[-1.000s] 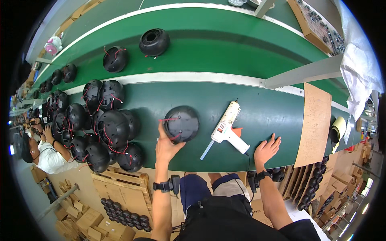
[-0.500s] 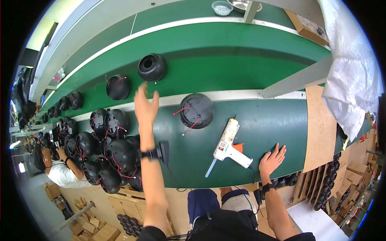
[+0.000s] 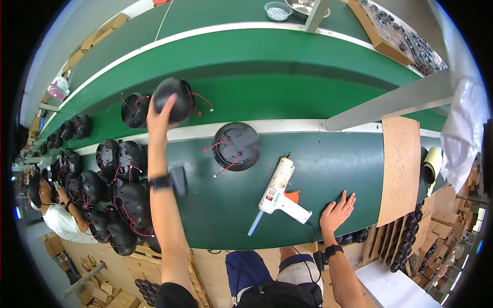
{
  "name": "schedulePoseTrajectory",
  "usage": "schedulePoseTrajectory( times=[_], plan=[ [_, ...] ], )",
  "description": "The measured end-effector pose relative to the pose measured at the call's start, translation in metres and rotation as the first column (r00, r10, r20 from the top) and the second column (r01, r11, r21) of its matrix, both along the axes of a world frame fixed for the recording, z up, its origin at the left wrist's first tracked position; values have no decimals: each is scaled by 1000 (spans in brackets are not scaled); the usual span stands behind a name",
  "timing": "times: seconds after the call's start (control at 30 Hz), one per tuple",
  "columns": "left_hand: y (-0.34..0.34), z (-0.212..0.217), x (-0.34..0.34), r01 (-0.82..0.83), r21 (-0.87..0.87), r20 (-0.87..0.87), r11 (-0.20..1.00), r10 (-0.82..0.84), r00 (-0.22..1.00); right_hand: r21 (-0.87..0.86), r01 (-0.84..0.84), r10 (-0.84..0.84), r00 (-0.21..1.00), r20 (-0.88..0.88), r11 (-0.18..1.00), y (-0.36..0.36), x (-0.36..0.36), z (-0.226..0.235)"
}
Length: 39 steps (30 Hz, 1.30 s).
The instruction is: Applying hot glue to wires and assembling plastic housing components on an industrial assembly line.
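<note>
My left hand reaches over the green belt, its fingers and thumb gripping a black round shell with red wires trailing from its right side. Left of it on the belt lies another black shell with red wires. Closer to me, a third shell rests on the dark green table, its flat ribbed face up and two red wires hanging out. Beside it lies a white hot glue gun with an orange trigger and a glue stick in its back end. Flat on the table to its right is my right hand, fingers extended, holding nothing.
Many black shells with red wires are piled at the table's left. A metal post slants across at right, near a brown cardboard sheet. Bowls stand on the far shelf. A co-worker is at far left.
My left hand has taken hold of the shell on the belt and tilted it, moving it left. The view has shifted slightly. My right hand stays on the table.
</note>
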<state>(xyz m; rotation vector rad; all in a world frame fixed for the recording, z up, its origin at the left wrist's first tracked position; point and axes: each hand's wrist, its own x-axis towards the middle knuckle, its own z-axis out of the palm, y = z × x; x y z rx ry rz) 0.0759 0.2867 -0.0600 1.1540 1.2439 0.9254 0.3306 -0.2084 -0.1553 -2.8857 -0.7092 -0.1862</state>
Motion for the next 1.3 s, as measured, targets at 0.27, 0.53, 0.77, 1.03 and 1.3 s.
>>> schedulePoseTrajectory(
  times=[0.27, 0.53, 0.77, 1.03, 1.3],
  plan=[
    [-277, -15, -158, -284, -551, 444, 785, 563, 697, 19, -102, 102, 995, -6, 995, -8, -10, -14],
    [-392, -82, -173, -246, -136, 41, 960, 254, 966, 368, -242, 437, 599, -671, 898, 32, -38, 104],
    [-429, -37, -142, -130, -224, -209, 966, 83, 975, 27, -575, 539, 750, -383, 818, 89, -104, 52],
    [-414, -34, -174, 98, 153, -250, 983, -57, 966, 231, -344, 415, 758, -504, 910, 57, -35, 43],
    [-420, -48, -92, 49, -31, -236, 998, -55, 970, 629, 350, 576, 252, -777, 694, -22, -62, 118]
  ],
)
